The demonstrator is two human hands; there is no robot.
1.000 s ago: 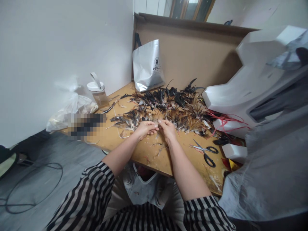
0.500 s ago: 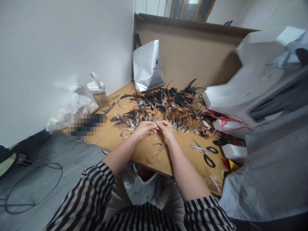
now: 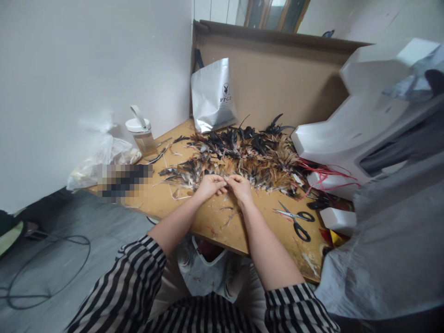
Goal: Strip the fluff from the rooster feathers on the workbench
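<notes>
My left hand (image 3: 212,186) and my right hand (image 3: 239,186) meet fingertip to fingertip over the near edge of the feathers. Both are pinched closed, and whatever is between the fingers is too small or hidden to name. Just beyond them lies a front row of brown and tan feathers (image 3: 263,175). Behind it runs a second row of darker feathers (image 3: 243,138). Loose feather scraps (image 3: 227,215) are scattered on the wooden table (image 3: 208,226) below my hands. Open black-handled scissors (image 3: 294,217) rest to the right of my right forearm.
A silver bag (image 3: 212,95) stands at the back against a cardboard panel (image 3: 277,74). On the left are a lidded bottle (image 3: 144,138) and a plastic bag (image 3: 104,157). White foam pieces (image 3: 322,134) and red ties (image 3: 329,173) border the right. A bin (image 3: 208,256) sits under the front edge.
My hands stay together in almost the same place, with only slight finger movement. The feathers and scissors have not moved.
</notes>
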